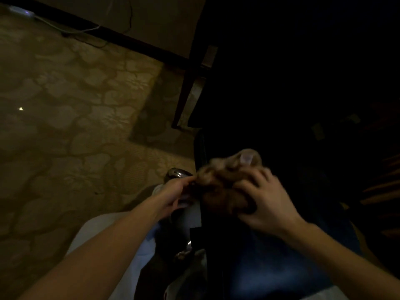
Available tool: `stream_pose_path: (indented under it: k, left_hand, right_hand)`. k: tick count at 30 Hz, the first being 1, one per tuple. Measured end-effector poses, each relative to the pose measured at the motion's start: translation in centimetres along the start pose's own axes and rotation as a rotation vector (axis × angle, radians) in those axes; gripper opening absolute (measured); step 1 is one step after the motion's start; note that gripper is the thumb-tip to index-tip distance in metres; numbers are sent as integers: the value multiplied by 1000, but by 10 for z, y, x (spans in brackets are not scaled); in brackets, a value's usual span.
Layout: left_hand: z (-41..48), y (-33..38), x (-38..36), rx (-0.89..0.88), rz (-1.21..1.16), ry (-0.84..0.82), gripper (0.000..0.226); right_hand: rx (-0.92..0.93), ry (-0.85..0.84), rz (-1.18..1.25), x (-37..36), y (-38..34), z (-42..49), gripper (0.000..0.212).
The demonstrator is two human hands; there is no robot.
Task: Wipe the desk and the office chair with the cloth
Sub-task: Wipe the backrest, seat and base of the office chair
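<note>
**Cloth at the chair, progress unclear**

My right hand point(266, 202) grips the bunched cloth point(223, 189) over the dark chair point(259, 267), near right. My left hand point(173, 193) pinches its left edge. It's too dark to tell what's wiped, and I can't make out the desk.

Unresolved regions, head view: dim exposure, motion blur at centre.

The crumpled brown fluffy cloth point(225, 187) is smeared by motion, so its folds and edges do not resolve. The right hand point(268, 202), fingers curled, covers the cloth's near side. Whether the left hand point(173, 195) pinches or only touches its left edge cannot be told. A shiny chrome metal part point(177, 172) is half hidden behind the left hand. The black mass point(281, 83) at right is too dark to identify. A white flat device point(19, 9) is cut off at top left. A bright speck point(21, 108) on the floor is too small to tell.
</note>
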State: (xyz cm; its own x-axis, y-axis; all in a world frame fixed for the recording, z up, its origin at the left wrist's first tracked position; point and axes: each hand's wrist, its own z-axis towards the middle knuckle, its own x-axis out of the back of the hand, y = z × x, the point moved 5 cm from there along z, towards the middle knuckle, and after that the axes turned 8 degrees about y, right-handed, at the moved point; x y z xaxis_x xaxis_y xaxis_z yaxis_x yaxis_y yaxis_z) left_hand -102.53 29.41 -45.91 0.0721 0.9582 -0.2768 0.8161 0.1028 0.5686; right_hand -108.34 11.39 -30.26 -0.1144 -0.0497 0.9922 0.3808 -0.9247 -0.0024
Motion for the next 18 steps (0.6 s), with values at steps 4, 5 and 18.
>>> stream_pose_path:
  k: [4,5,18]
  left_hand:
    - [10,4,19,-18,89,-56,24]
    - [12,7,22,-28,114,-72,26]
    - [-12,173,35,-639,-50,197,26]
  right_hand:
    - [-375,-54,-68,-23,34,86,68]
    - [-450,-138,-53,-36,32,97,70]
    - [-74,-355,-124,36,-35,75,81]
